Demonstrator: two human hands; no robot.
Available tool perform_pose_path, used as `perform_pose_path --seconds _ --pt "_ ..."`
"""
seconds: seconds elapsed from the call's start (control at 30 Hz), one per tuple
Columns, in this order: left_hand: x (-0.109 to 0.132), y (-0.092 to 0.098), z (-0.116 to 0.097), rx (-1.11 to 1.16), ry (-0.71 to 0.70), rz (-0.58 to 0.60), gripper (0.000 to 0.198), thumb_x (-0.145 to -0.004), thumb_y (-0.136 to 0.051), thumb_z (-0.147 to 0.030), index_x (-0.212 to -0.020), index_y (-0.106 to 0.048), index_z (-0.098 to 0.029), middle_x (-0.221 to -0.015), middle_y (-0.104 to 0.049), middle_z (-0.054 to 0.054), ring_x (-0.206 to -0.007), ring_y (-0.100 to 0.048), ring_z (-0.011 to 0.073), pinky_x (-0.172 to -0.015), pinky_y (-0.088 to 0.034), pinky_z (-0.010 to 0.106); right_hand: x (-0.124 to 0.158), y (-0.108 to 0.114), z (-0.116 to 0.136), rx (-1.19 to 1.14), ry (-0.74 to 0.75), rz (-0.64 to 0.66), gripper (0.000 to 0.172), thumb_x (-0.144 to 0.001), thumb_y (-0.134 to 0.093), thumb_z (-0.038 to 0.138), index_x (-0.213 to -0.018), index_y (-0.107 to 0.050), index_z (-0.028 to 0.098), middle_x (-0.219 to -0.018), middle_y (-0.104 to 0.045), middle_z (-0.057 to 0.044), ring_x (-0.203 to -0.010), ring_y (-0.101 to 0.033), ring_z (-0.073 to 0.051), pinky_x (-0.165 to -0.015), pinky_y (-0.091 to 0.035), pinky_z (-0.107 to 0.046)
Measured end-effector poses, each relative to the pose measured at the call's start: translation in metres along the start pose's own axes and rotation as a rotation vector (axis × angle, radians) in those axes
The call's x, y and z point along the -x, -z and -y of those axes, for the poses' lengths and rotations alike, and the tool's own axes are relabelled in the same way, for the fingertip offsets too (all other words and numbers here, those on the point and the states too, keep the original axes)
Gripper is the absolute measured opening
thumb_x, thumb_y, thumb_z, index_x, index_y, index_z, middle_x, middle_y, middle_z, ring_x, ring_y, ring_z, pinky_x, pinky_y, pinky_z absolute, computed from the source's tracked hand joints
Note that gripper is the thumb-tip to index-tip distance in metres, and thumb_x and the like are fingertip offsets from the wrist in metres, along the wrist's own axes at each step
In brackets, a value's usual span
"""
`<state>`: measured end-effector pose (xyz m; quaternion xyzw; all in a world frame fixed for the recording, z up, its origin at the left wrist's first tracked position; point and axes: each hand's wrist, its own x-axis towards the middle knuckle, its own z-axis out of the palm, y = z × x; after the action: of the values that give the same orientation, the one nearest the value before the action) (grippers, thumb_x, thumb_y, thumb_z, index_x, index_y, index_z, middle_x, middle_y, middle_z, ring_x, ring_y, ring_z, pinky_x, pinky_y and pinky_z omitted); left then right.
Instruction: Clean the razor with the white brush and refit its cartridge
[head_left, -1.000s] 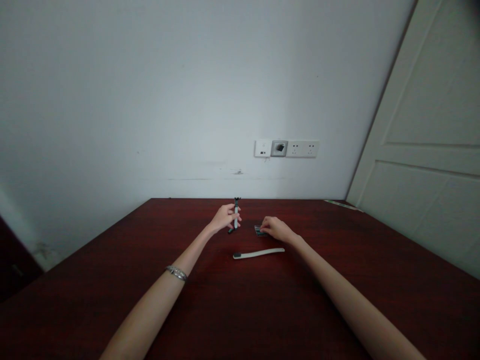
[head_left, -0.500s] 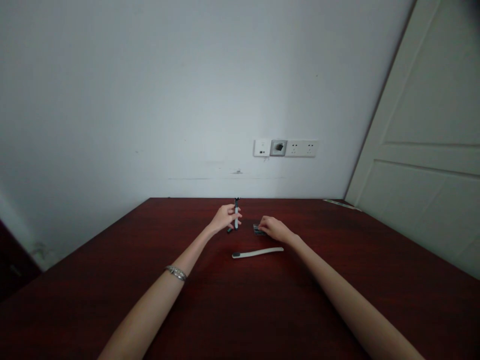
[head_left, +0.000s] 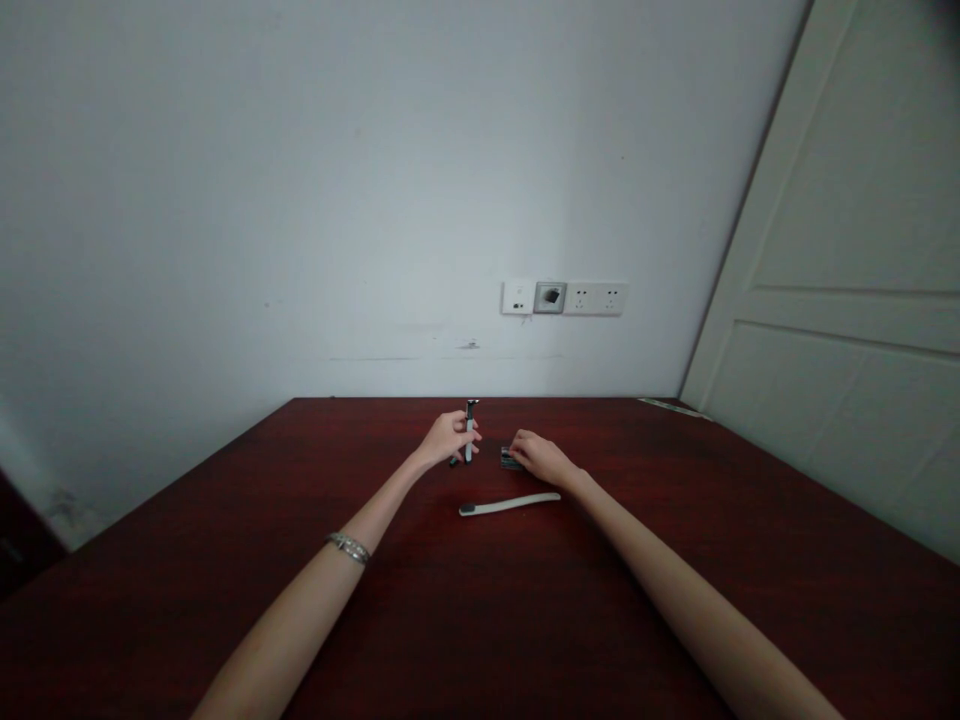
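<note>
My left hand (head_left: 447,438) is closed around a slim grey-and-black tool (head_left: 469,440), held upright above the table. Its small shiny head sticks out above my fingers and bends to the right. Below the palm a short dark piece (head_left: 453,461) shows; whether it joins the tool I cannot tell. My right hand (head_left: 541,458) has its fingertips pinched together at a small, flat, dark-and-clear packet (head_left: 507,462) low over the table. My fingers partly cover that packet. Nearer to me lies a long, slightly curved pale strip (head_left: 514,504) with a dark left end, untouched by either hand.
The dark red wooden table (head_left: 480,620) meets a white wall (head_left: 375,200) at its far edge. Several sockets (head_left: 592,298) are on that wall. A thin pale strip (head_left: 675,408) lies at the far right corner, beside a white panelled door (head_left: 847,350).
The tool in my left hand has turned slightly, so its bent head shows more clearly. My right fingers stay at the packet. The whole view has shifted a little.
</note>
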<state>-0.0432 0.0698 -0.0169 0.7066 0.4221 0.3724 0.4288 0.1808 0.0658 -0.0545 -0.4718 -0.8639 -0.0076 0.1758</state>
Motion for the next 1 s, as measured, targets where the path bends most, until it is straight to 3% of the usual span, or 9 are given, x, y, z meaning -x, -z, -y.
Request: perform_pose_path --seconds 0.3,0.57,0.7,1.0 --pt "-0.001 0.0 0.004 0.001 -0.001 -0.012 0.017 -0.073 -0.054 -0.016 -0.088 -0.048 -0.016 -0.081 -0.066 0.007 -0.062 -0.066 0.0165 -0.041 -0.046 0.018 -0.005 -0.003 -0.016 -0.167 0.016 -0.125 0.022 -0.088 -0.045 0.023 -0.082 -0.064 0.015 -0.09 -0.057 -0.007 -0.082 -0.055 -0.014 -0.077 -0.041 -0.025" --pt "0.006 -0.002 -0.007 0.044 -0.037 -0.038 0.014 -0.076 -0.056 -0.021 -0.085 -0.048 -0.015 -0.078 -0.066 0.007 -0.06 -0.065 0.0146 -0.041 -0.044 0.017 -0.016 0.033 -0.005 -0.378 0.071 -0.33 0.022 -0.084 -0.05 0.027 -0.075 -0.066 0.015 -0.079 -0.061 -0.005 -0.072 -0.055 -0.014 -0.069 -0.042 -0.025" --pt "0.007 -0.003 -0.01 0.088 -0.057 -0.031 0.012 -0.076 -0.055 -0.021 -0.083 -0.047 -0.015 -0.072 -0.065 0.005 -0.058 -0.065 0.0142 -0.041 -0.043 0.016 -0.018 0.048 0.014 -0.415 0.033 -0.31 0.021 -0.081 -0.052 0.026 -0.075 -0.067 0.014 -0.079 -0.064 -0.006 -0.072 -0.056 -0.015 -0.068 -0.042 -0.025" --pt "0.012 -0.001 -0.015 0.182 -0.057 0.142 0.02 -0.075 -0.057 -0.031 -0.08 -0.045 -0.015 -0.064 -0.062 0.003 -0.054 -0.065 0.0169 -0.042 -0.044 0.019 -0.018 0.054 0.041 -0.596 -0.019 -0.194 0.023 -0.08 -0.052 0.032 -0.075 -0.063 0.013 -0.069 -0.064 -0.003 -0.057 -0.061 -0.013 -0.061 -0.046 -0.023"
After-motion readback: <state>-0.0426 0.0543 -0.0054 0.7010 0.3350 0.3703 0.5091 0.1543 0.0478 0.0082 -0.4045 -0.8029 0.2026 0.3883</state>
